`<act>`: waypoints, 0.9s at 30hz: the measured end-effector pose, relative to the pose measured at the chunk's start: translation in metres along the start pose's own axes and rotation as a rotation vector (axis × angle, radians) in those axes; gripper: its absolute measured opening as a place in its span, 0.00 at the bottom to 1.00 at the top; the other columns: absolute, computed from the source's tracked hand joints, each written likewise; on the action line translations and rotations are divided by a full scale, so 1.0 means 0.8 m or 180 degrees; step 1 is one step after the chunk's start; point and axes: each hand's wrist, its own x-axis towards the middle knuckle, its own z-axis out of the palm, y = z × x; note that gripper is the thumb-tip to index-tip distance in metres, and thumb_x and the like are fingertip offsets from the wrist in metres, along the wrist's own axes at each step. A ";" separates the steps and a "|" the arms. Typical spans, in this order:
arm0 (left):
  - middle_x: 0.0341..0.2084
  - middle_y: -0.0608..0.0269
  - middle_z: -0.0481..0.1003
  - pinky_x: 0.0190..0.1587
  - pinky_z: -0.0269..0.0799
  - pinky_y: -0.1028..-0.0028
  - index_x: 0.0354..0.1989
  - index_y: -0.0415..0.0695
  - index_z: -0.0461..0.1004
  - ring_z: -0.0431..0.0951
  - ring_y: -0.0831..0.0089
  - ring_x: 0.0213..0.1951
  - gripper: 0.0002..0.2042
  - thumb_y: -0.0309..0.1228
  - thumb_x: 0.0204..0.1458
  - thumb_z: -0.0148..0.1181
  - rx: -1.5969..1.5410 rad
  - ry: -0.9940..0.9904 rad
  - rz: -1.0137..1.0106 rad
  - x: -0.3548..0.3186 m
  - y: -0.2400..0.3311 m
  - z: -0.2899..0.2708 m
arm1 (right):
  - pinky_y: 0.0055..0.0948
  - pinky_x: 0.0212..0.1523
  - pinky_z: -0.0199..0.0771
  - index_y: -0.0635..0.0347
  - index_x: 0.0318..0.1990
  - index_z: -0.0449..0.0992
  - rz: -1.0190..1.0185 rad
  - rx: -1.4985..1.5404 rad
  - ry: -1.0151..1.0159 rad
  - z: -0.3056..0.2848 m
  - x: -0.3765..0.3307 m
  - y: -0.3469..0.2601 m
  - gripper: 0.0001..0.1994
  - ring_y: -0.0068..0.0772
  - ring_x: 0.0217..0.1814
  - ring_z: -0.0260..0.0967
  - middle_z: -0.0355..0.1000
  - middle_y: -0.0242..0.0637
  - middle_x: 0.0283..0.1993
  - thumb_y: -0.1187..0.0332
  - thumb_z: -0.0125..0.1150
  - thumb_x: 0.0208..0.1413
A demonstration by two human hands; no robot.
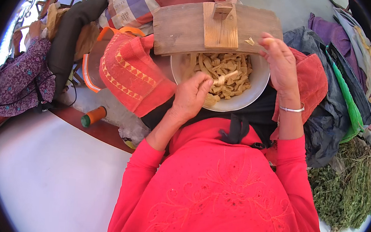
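Note:
My left hand (191, 94) is closed in a pinch over the left part of a metal bowl (263, 78). It grips a small pale bundle (226, 77) that looks like dried strips with a wrapping round the middle. Many similar tan, curled strips (235, 88) fill the bowl below. At the bowl's upper right, my right hand (280, 62) is raised with its fingers curled together; whatever they hold is too small to make out. Across the bowl's far edge rests a wooden board (179, 26), with a lighter wood piece and a small upright block (222, 10) fixed on it.
Red cloths (130, 74) lie either side of the bowl. An orange-and-green thread spool (94, 116) lies to the left. Dark plastic bags (309, 43) and a heap of dried green plants (350, 185) are at right. Someone in a patterned purple sleeve (30, 71) sits at far left.

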 end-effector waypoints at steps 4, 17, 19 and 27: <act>0.21 0.57 0.71 0.27 0.67 0.71 0.35 0.41 0.72 0.73 0.62 0.23 0.05 0.29 0.54 0.58 0.0527 0.0242 0.1006 0.033 0.025 -0.002 | 0.26 0.48 0.70 0.63 0.44 0.77 -0.0740 -0.1564 -0.0887 0.031 0.001 -0.003 0.14 0.24 0.49 0.68 0.73 0.32 0.46 0.62 0.55 0.61; 0.24 0.62 0.75 0.30 0.68 0.76 0.36 0.39 0.73 0.75 0.72 0.27 0.08 0.31 0.54 0.59 0.0610 -0.0550 0.0779 0.069 0.039 -0.027 | 0.17 0.28 0.69 0.64 0.37 0.77 0.1197 -0.0889 -0.1638 0.040 0.000 -0.038 0.06 0.16 0.26 0.69 0.73 0.30 0.26 0.73 0.61 0.53; 0.27 0.65 0.74 0.32 0.67 0.78 0.39 0.38 0.72 0.72 0.79 0.30 0.09 0.30 0.56 0.57 -0.0168 -0.0789 0.0410 0.082 0.038 -0.032 | 0.17 0.27 0.67 0.64 0.38 0.77 0.0981 -0.0863 -0.1397 0.038 0.004 -0.030 0.06 0.16 0.25 0.68 0.73 0.29 0.25 0.74 0.60 0.54; 0.29 0.69 0.71 0.34 0.65 0.80 0.43 0.36 0.70 0.67 0.84 0.31 0.10 0.27 0.56 0.52 -0.0381 -0.0621 0.0097 0.141 0.033 -0.051 | 0.16 0.26 0.64 0.64 0.36 0.78 0.0095 -0.1121 -0.0643 0.055 0.054 0.006 0.05 0.13 0.24 0.63 0.69 0.25 0.25 0.72 0.58 0.56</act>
